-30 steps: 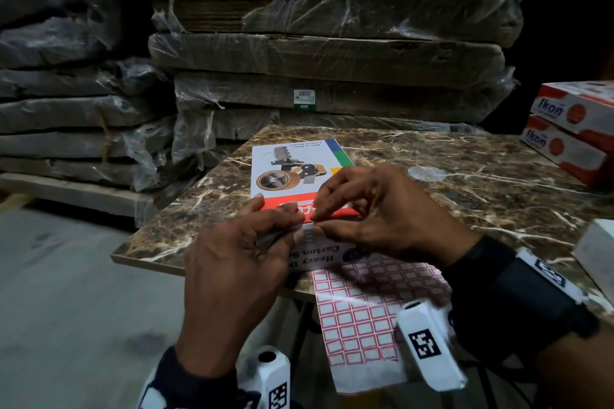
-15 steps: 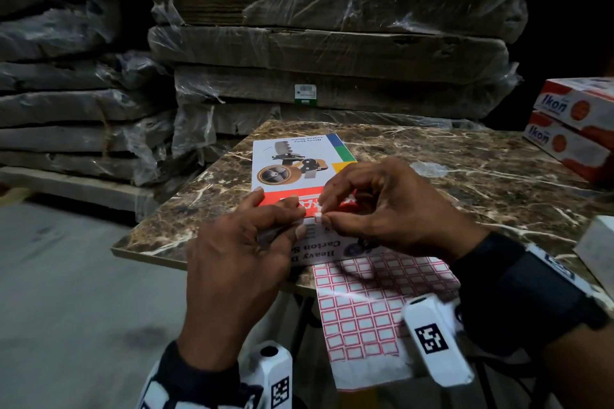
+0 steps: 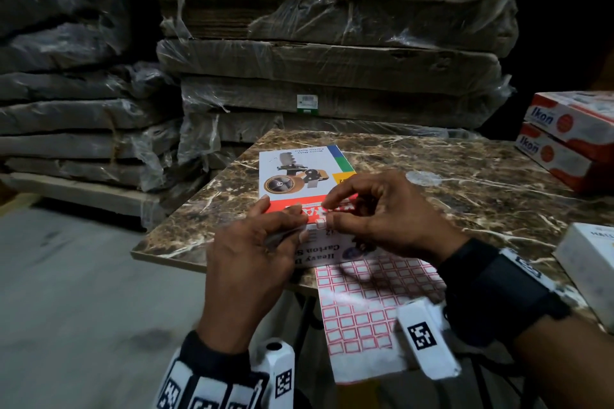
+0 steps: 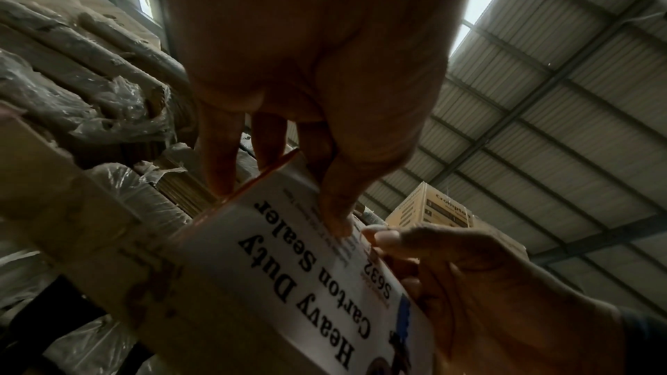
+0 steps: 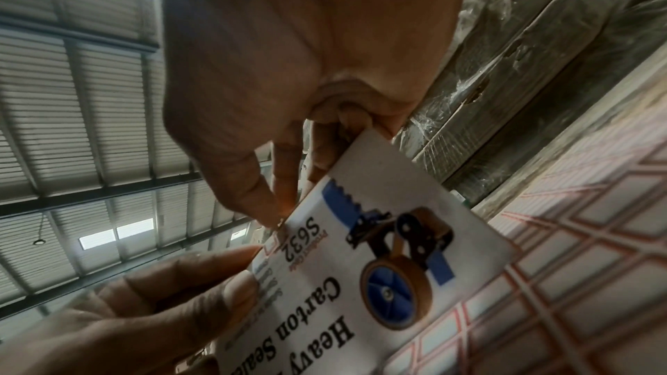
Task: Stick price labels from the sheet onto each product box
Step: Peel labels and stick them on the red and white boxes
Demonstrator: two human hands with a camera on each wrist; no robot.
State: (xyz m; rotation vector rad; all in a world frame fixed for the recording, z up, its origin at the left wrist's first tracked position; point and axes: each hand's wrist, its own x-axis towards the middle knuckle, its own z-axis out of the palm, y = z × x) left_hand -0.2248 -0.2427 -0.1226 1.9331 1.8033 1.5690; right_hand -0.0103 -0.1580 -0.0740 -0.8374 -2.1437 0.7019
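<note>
Dim warehouse, marble-patterned table (image 3: pixel 465 176), plastic-wrapped cardboard stacks (image 3: pixel 332 76), grey concrete floor (image 3: pixel 83 292), corrugated roof (image 4: pixel 541 96)

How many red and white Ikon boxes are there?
2, stacked at the table's far right edge: the top Ikon box on the bottom Ikon box. More may sit out of frame.

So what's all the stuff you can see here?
Sealer box: one, white with red band, lying on the table under both hands.
Label: one, white with red border, at the right fingertips on the box.
Label sheet: one, red-and-white grid, hanging over the table's near edge.
Table: one, brown marble.
Ikon boxes: two, white and red, stacked far right.
White box: one, right edge.
Wrapped cardboard stacks: several, brown, behind.
Left hand: holds the box.
Right hand: pinches the label.
</note>
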